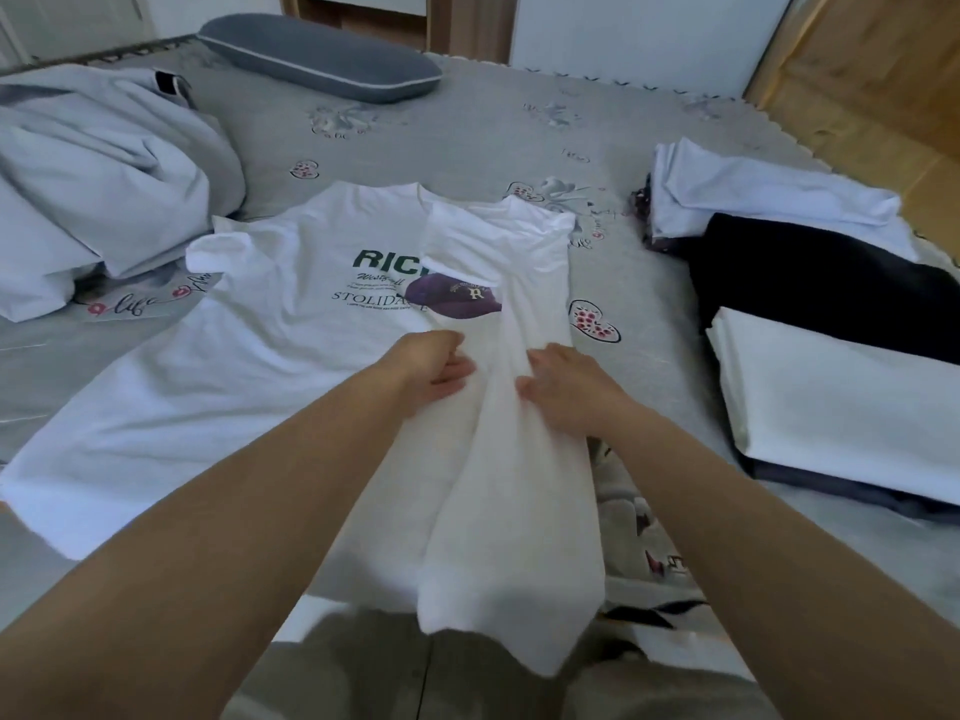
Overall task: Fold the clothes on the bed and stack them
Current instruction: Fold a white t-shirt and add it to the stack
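A white T-shirt with green lettering and a purple cap print lies face up on the grey bed. Its right side is folded over the middle in a long strip that runs toward me and hangs off the bed's near edge. My left hand lies on the left edge of that folded strip, fingers fairly straight. My right hand rests on the strip's right side, its fingers bent into the cloth. At the right lies a stack of folded clothes, white on top of dark.
A crumpled pale grey-blue garment is heaped at the left. A grey pillow lies at the head of the bed. A folded white piece and a black garment lie at the right, near the wooden floor.
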